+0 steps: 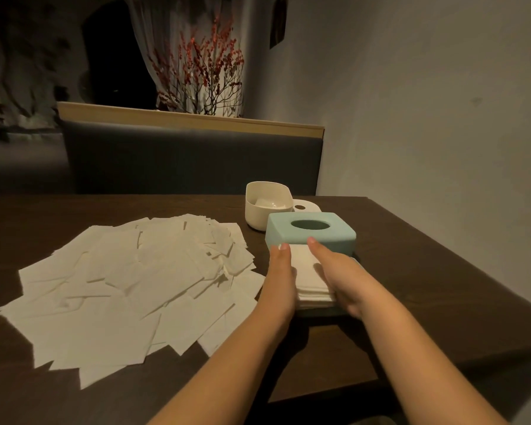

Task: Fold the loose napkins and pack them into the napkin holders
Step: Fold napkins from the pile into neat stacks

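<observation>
Dim, warm, yellowish light falls from above and the right, leaving the napkins as the brightest patch on the dark table. The forearms cast soft shadows leftward. The background is murky and grainy. Straight lines bow near the wide-angle edges.

Loose napkins left of napkin holder
</observation>
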The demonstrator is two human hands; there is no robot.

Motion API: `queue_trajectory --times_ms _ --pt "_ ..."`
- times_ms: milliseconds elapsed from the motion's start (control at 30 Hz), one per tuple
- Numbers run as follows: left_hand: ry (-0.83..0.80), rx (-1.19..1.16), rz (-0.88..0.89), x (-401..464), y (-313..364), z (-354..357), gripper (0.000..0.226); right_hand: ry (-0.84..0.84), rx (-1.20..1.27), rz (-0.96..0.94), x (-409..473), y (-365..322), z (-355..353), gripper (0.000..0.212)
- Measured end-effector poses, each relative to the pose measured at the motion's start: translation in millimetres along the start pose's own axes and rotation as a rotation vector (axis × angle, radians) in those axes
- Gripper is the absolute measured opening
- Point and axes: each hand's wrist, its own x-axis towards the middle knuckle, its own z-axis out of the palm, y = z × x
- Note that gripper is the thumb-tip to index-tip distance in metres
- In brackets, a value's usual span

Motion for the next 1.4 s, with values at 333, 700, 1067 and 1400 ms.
queue_trajectory --times_ms 333,700,1067,1400 --pt "-0.009 -0.106 0.06 -3 16 -12 0.058 0.042 -0.076 -0.114 -19 -11 0 0.032" --pt "0.26 0.689 0.545 -28 78 -93 0.01 0.109 -0.441 -0.823 -14 -31 97 0.026" --pt "0.589 0.917 0.474 -17 104 -227 0.009 0.162 -0.54 -0.772 48 -45 166 0.015" --pt "0.529 0.806 0.508 -16 86 -230 0.012 0.066 -0.82 -0.503 54 -19 158 0.046"
